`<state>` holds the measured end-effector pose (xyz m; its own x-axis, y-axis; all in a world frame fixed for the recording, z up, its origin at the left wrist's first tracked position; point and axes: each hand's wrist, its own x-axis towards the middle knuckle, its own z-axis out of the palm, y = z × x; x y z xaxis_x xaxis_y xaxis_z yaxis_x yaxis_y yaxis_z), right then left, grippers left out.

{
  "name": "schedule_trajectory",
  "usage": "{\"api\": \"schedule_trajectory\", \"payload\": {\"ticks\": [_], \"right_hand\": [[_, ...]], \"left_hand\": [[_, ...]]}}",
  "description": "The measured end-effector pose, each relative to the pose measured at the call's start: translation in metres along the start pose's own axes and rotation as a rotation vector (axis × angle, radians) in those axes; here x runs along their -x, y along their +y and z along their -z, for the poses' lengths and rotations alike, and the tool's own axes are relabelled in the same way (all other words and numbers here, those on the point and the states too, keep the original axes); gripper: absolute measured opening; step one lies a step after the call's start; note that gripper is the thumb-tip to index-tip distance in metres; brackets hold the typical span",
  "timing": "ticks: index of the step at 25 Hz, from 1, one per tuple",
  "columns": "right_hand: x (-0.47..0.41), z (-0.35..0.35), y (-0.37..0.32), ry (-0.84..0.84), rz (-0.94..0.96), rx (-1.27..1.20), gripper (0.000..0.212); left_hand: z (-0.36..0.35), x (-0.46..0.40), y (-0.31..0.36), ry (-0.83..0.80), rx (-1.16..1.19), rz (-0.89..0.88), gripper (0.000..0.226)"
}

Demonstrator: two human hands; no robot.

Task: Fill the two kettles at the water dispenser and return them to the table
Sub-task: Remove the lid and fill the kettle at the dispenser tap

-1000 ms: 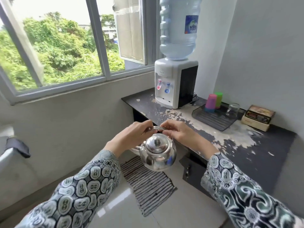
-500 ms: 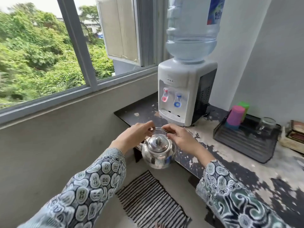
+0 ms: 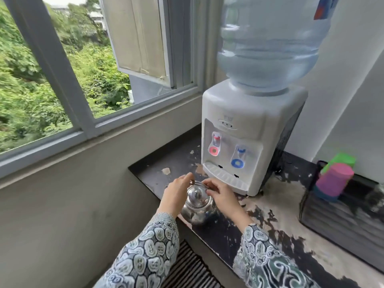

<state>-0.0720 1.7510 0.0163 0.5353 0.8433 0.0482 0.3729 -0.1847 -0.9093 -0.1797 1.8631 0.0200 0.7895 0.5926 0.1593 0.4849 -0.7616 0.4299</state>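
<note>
A small shiny steel kettle (image 3: pixel 197 206) with a domed lid sits at the front edge of the dark, peeling counter (image 3: pixel 158 173), in front of the white water dispenser (image 3: pixel 249 125). My left hand (image 3: pixel 176 194) grips the kettle's wire handle on the left side. My right hand (image 3: pixel 221 196) pinches the same handle from the right. The dispenser carries a big blue water bottle (image 3: pixel 270 42) and has a red tap (image 3: pixel 215 145) and a blue tap (image 3: pixel 239 157) above a drip tray. Only one kettle is in view.
A dark dish tray (image 3: pixel 340 223) at the right holds stacked pink and green cups (image 3: pixel 334 177). A window with an open pane fills the upper left. A striped mat (image 3: pixel 193 269) lies on the floor below the counter.
I have stepped closer to the dispenser. Both hands carried the kettle forward and up from over the floor mat to the counter's front edge.
</note>
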Motion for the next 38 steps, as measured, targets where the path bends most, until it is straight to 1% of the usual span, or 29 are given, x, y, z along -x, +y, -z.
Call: {"api": "schedule_trajectory", "payload": {"ticks": [4,6,10,13,15,17,19,21,23,25,26,27,28,29,31,32,33,34,36,38], "right_hand": [[-0.051,-0.012,0.018,0.078,-0.069,-0.022,0.024],[-0.075,-0.015,0.024,0.104,-0.107,-0.029,0.025],[-0.108,-0.021,0.027,0.163,-0.157,-0.023,0.029],[-0.104,-0.033,0.033,0.174,-0.116,0.094,0.030],[-0.093,-0.048,0.041,0.148,-0.072,0.199,0.027],[-0.087,-0.067,0.053,0.160,-0.068,0.277,0.023],[-0.082,-0.080,0.058,0.216,-0.071,0.362,0.019],[-0.082,-0.088,0.060,0.267,-0.052,0.426,0.017],[-0.083,-0.092,0.057,0.342,-0.056,0.380,0.011],[-0.089,-0.090,0.050,0.460,-0.087,0.235,0.006],[-0.093,-0.088,0.047,0.539,-0.107,0.216,0.005],[-0.099,-0.083,0.044,0.605,-0.126,0.266,0.008],[-0.105,-0.077,0.043,0.622,-0.159,0.368,0.014],[-0.113,-0.072,0.043,0.570,-0.217,0.503,0.022],[-0.131,-0.064,0.046,0.328,-0.357,0.759,0.035],[-0.139,-0.063,0.047,0.221,-0.396,0.832,0.038],[-0.146,-0.063,0.050,0.154,-0.406,0.877,0.041],[-0.150,-0.063,0.052,0.122,-0.395,0.904,0.043],[-0.156,-0.063,0.056,0.113,-0.338,0.926,0.040],[-0.159,-0.064,0.059,0.128,-0.266,0.923,0.031]], "left_hand": [[-0.016,-0.059,-0.036,-0.048,0.010,-0.037,0.011],[-0.025,-0.086,-0.051,-0.059,0.039,-0.087,0.016],[-0.035,-0.116,-0.079,-0.019,0.179,-0.185,0.033],[-0.040,-0.119,-0.099,0.028,0.298,-0.316,0.040],[-0.046,-0.115,-0.117,0.042,0.336,-0.416,0.033],[-0.055,-0.112,-0.136,-0.023,0.334,-0.473,0.028],[-0.060,-0.109,-0.149,-0.105,0.337,-0.505,0.036],[-0.062,-0.112,-0.156,-0.149,0.348,-0.564,0.041],[-0.061,-0.117,-0.158,-0.154,0.358,-0.620,0.035],[-0.057,-0.126,-0.153,-0.118,0.398,-0.610,0.026],[-0.055,-0.132,-0.148,-0.105,0.420,-0.586,0.026],[-0.053,-0.139,-0.141,-0.114,0.425,-0.558,0.029],[-0.053,-0.147,-0.133,-0.153,0.399,-0.536,0.038],[-0.053,-0.155,-0.127,-0.231,0.343,-0.530,0.053],[-0.058,-0.168,-0.118,-0.427,0.170,-0.542,0.087],[-0.061,-0.173,-0.116,-0.496,0.080,-0.551,0.097],[-0.064,-0.175,-0.115,-0.528,0.020,-0.564,0.100],[-0.067,-0.176,-0.116,-0.530,0.010,-0.572,0.097],[-0.070,-0.174,-0.117,-0.507,0.107,-0.545,0.091],[-0.072,-0.171,-0.117,-0.489,0.206,-0.499,0.088]]}}
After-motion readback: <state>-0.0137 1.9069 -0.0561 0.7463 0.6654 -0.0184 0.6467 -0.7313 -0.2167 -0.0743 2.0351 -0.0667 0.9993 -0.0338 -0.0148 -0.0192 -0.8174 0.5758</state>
